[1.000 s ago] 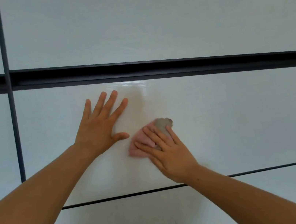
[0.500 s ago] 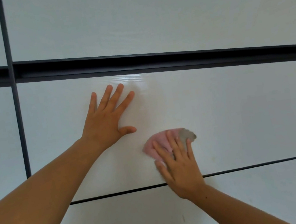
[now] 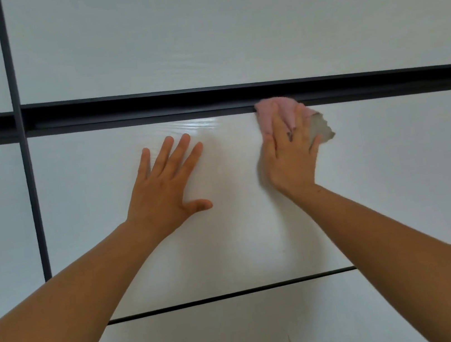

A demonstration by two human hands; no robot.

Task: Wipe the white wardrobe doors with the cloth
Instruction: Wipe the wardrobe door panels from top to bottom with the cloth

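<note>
Facing white wardrobe doors (image 3: 394, 174) across the full view. Logged three dark dividers: wide horizontal channel (image 3: 121, 110) above the middle panel, thin seam (image 3: 236, 293) below it, vertical gap (image 3: 31, 200) at far left. Noted bright glare patch (image 3: 196, 124) on the middle panel just under the channel. Found left hand (image 3: 163, 192) pressed flat on that panel, fingers straight and spread, thumb out to the side, holding nothing. Found right hand (image 3: 292, 158) to its right, apart from it, palm and straight fingers pressing cloth (image 3: 271, 111) against the door; no curl round the cloth seen. Located cloth at the panel's top edge: pink part bunched up over the lower lip of the channel, grey ragged-edged part (image 3: 320, 127) sticking out past the little-finger side of the hand. Recorded both forearms bare, reaching up from the lower corners of the view. Spotted short dark mark (image 3: 289, 340) on the lower panel.
</note>
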